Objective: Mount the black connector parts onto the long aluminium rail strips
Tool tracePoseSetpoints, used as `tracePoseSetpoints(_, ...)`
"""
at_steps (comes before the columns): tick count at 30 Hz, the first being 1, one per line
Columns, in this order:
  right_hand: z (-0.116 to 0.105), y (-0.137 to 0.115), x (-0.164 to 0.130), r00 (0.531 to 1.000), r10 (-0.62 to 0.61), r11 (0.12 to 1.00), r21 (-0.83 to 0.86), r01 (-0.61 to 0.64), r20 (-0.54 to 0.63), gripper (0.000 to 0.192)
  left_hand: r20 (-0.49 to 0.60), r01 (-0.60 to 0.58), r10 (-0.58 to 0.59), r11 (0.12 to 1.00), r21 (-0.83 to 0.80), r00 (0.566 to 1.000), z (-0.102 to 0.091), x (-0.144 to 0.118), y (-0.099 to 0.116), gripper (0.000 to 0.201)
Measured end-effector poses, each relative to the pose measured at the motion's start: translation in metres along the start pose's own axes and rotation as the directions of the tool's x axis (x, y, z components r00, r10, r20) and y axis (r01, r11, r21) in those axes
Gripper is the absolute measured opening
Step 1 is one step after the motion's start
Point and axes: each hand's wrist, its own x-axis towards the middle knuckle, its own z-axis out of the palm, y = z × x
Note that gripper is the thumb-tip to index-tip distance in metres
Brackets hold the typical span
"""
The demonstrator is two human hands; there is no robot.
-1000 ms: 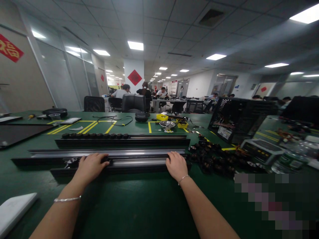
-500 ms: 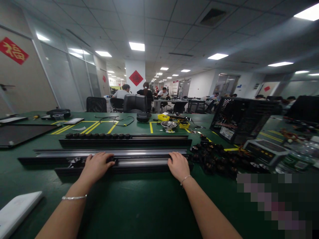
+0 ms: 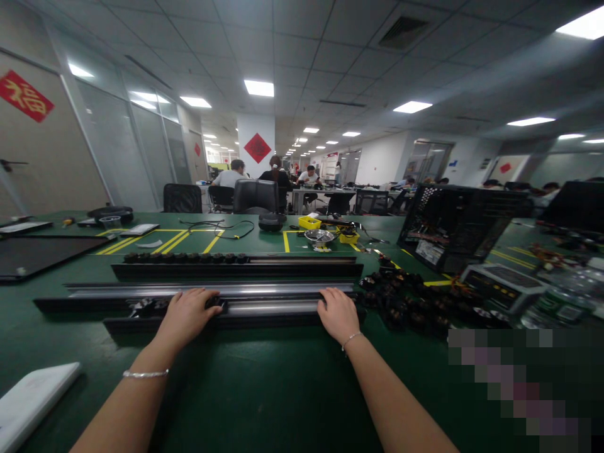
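Note:
Nearest me lies a long black rail [image 3: 268,321] with a shiny metal channel. My left hand [image 3: 191,318] is closed round a small black part [image 3: 216,302] in that channel, mostly hidden by my fingers. Just left of it, more small black parts [image 3: 144,306] sit in the same rail. Toward the rail's right end, my right hand [image 3: 338,313] grips it, thumb on the near side and fingers over the top. Directly behind runs a second black rail [image 3: 94,294]. Farther back, a third rail [image 3: 283,269] carries a row of round black parts [image 3: 189,258] along its left half.
A pile of black parts [image 3: 415,302] lies right of the rails, before an open computer case [image 3: 457,226] and a power supply [image 3: 504,283]. A metal bowl [image 3: 319,236] and yellow bins [image 3: 309,222] stand behind. A white slab [image 3: 38,396] lies front left.
My left hand has slid slightly right along the near rail, together with the small black part. My right hand has stayed in place on the rail.

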Motion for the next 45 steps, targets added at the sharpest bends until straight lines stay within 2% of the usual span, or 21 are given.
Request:
tracePoseSetpoints(13, 0.0012, 0.0014, 0.0006, 1.0, 0.004, 1.0, 0.004, -0.004, 0.006, 0.041, -0.002, -0.024, 0.024, 0.998, -0.054, 1.0, -0.0014, 0.001, 0.0019, 0.042)
tracePoseSetpoints(45, 0.0011, 0.0015, 0.0004, 1.0, -0.002, 1.0, 0.006, 0.002, -0.002, 0.041, -0.032, -0.07, 0.068, 0.996, -0.046, 0.997, -0.0015, 0.0012, 0.0069, 0.042)
